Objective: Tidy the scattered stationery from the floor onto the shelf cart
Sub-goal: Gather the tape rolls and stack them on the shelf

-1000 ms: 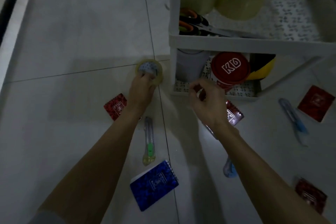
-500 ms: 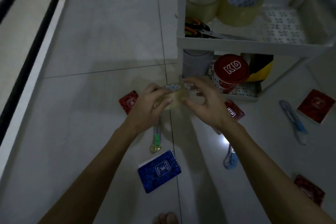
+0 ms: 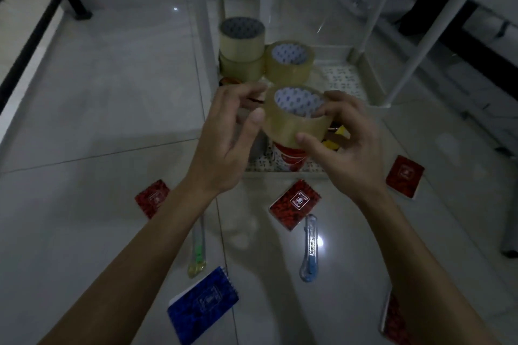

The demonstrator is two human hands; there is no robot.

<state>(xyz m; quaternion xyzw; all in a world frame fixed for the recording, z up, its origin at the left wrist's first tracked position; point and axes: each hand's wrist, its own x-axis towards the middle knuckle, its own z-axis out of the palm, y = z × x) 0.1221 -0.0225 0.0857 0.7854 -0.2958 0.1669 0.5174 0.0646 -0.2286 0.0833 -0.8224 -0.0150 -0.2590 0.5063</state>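
Nearest you, on the floor: blue notebook [image 3: 203, 301], green cutter [image 3: 198, 249], blue cutter [image 3: 309, 249], and red notebooks [image 3: 295, 203] scattered L, center and R. One at bottom R is cut off by the frame edge.

Up from there, your hands are raised over the cart [image 3: 343, 78]. The tape roll [image 3: 294, 117] is in the air between them, just above and in front of the mid tray. Your right hand [image 3: 347, 148] grasps it: thumb on the outer wall, a finger hooked over the rim into the core. Your left hand [image 3: 224, 143] sits beside the roll with fingers loosely curled; the thumb tip looks to be touching the wall, but it isn't really holding anything.

Handling, as a guess: the roll is stiff, fairly light and not fragile, but the outer film is slick. Keep that rim-and-core pinch rather than squeezing the smooth side.

Beyond it on the tray: one roll [image 3: 290, 64] standing, plus a stack of two [image 3: 242, 47] behind-L.

Hard to see: lighting is dim. Your hands and the roll hide most of the lower tray; only a red tub [image 3: 288, 157] and a bit of something yellow show. An orange thing by your left fingertips is too covered to ID. Free tray space looks to be R of the rolls.
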